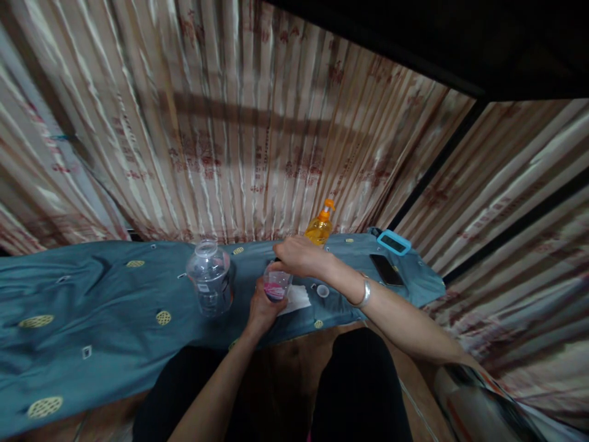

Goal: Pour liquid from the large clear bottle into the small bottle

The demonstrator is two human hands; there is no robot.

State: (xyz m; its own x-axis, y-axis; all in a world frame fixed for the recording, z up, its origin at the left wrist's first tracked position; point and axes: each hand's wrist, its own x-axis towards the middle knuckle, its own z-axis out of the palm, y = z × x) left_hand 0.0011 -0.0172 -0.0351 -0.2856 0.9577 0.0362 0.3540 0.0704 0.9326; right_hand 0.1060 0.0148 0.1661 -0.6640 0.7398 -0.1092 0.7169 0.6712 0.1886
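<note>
Tilted slightly in my left hand [265, 308] is a clear plastic cup [278, 281] with pink markings or contents low in it. My left fingers wrap round its lower side. Over the cup's mouth, my right hand [294, 255] is closed with its fingers pointing down. A small dark bit shows at those fingertips, but what they pinch is hidden. Under the cup lies a white tissue [298, 298], and just right of it a small white cap or shallow cup [323, 291]. Left of my hands stands a large clear plastic bottle [210, 279], its mouth uncovered.
An orange pump bottle [320, 226] of yellow liquid stands behind my right wrist. A black phone [386, 270] and a light-blue framed device [394, 242] lie at the right end. Everything rests on a blue-green patterned cloth [115, 307]. Pleated curtains [230, 123] hang behind it.
</note>
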